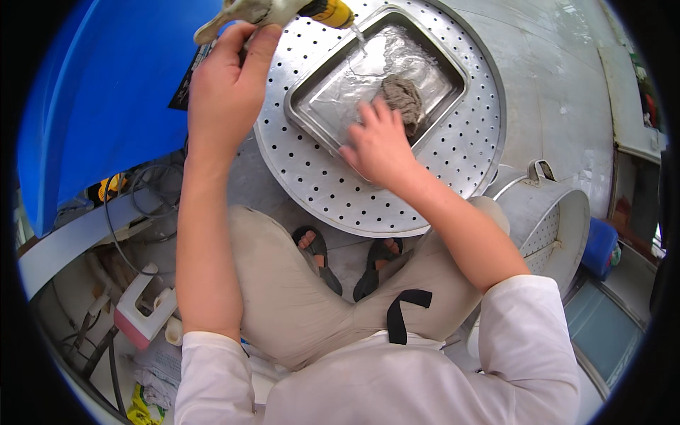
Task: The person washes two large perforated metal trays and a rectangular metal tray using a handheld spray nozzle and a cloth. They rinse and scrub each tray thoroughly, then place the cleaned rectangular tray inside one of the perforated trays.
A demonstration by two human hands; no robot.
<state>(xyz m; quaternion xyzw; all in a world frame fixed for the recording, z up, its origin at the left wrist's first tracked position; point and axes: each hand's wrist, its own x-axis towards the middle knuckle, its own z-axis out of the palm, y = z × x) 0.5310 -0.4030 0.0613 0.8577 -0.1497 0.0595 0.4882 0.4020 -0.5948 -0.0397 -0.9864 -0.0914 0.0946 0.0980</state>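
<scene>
My left hand (227, 79) grips a white tap (260, 11) at the top edge, thumb and fingers around its handle. Water runs from the tap's yellow and black spout end (332, 13) into a rectangular stainless steel tray (340, 85) holding shallow water. A crumpled grey-brown cloth (404, 101) lies in the tray, towards its right side. Over the tray's near rim reaches my right hand (380, 146), slightly blurred, fingers apart. Its fingertips are beside the cloth; whether they touch it I cannot tell. Beneath the tray is a round perforated metal plate (319, 194).
A large blue plastic container (122, 74) rises at left. To the right, a metal steamer pot (552, 223) lies on its side near a blue jug (600, 247). Cables, a white-and-pink plastic container (141, 313) and pipes crowd the lower left. My sandaled feet (316, 255) stand below the plate.
</scene>
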